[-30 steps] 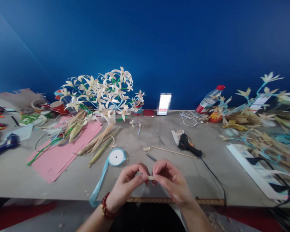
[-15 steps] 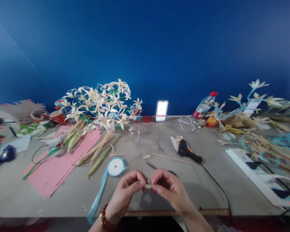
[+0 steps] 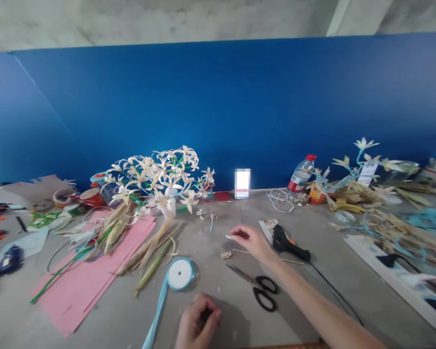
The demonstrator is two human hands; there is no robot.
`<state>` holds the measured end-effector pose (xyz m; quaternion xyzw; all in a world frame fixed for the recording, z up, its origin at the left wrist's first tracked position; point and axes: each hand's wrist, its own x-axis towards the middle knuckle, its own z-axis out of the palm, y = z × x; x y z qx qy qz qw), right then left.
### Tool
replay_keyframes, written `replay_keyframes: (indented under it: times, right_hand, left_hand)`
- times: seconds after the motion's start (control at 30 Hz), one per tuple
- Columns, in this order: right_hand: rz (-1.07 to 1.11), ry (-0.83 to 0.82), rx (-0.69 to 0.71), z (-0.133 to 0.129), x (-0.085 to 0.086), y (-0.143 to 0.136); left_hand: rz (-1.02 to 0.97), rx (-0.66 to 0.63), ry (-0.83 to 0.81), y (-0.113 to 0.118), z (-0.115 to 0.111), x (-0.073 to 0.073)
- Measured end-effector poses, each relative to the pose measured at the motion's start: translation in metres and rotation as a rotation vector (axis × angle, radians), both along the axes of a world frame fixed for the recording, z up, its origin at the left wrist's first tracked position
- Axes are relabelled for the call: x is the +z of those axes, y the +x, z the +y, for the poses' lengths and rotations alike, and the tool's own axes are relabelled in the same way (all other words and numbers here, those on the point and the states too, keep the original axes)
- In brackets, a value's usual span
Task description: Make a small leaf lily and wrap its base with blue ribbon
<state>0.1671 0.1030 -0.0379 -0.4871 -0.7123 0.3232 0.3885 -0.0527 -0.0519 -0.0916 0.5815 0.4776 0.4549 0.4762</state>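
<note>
My right hand (image 3: pixel 252 241) is stretched out over the middle of the table, its fingertips pinched on a small pale piece (image 3: pixel 228 237). Just below it lie a short tan bundle (image 3: pixel 225 255), a thin stick (image 3: pixel 292 261) and black-handled scissors (image 3: pixel 256 285). Near the front edge, my left hand (image 3: pixel 200 321) is curled with its fingers closed; what it holds, if anything, is hidden. Left of that hand is a roll of light blue ribbon (image 3: pixel 179 274), its loose end trailing to the front edge.
A black glue gun (image 3: pixel 289 245) lies on the right, near a white power strip (image 3: pixel 396 281). Pink paper (image 3: pixel 94 281) and dried husks (image 3: pixel 148 247) cover the left. Pale flowers (image 3: pixel 167 179), a bottle (image 3: pixel 301 174) and a small bright screen (image 3: pixel 242 184) stand at the back.
My hands have parted: the right moved forward with the small pale piece, the left stayed near the front edge. The scissors are now uncovered. The view has tilted up.
</note>
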Motion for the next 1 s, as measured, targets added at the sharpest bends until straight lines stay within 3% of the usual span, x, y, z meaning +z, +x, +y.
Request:
replay_keyframes:
  times: [0.2, 0.37, 0.5, 0.63, 0.7, 0.8, 0.93, 1.0]
  right_hand:
    - [-0.216, 0.057, 0.06, 0.03, -0.017, -0.028]
    - [-0.344, 0.129, 0.056, 0.034, -0.017, -0.027]
    - [-0.399, 0.159, 0.032, 0.021, -0.007, -0.017]
    - [-0.409, 0.156, 0.075, -0.016, 0.002, -0.012]
    - [-0.401, 0.148, 0.131, -0.041, 0.005, -0.014]
    - [-0.349, 0.118, 0.239, -0.074, 0.008, -0.02]
    - [-0.285, 0.096, 0.284, -0.105, 0.012, -0.028]
    - [-0.287, 0.101, 0.266, -0.114, 0.012, -0.029]
  left_hand:
    - [0.174, -0.085, 0.264, -0.006, 0.002, -0.015]
    - [0.226, -0.182, 0.429, -0.013, 0.01, -0.029]
    - [0.18, -0.11, 0.472, -0.009, 0.01, -0.032]
    - [0.06, 0.039, 0.448, -0.004, 0.006, -0.029]
    - [0.012, 0.04, 0.433, -0.003, 0.005, -0.025]
    - [-0.037, -0.056, 0.434, -0.005, 0.005, -0.01]
    - [0.014, 0.051, 0.401, -0.002, 0.008, 0.023]
    - [0.112, 0.002, 0.399, 0.003, 0.012, 0.039]
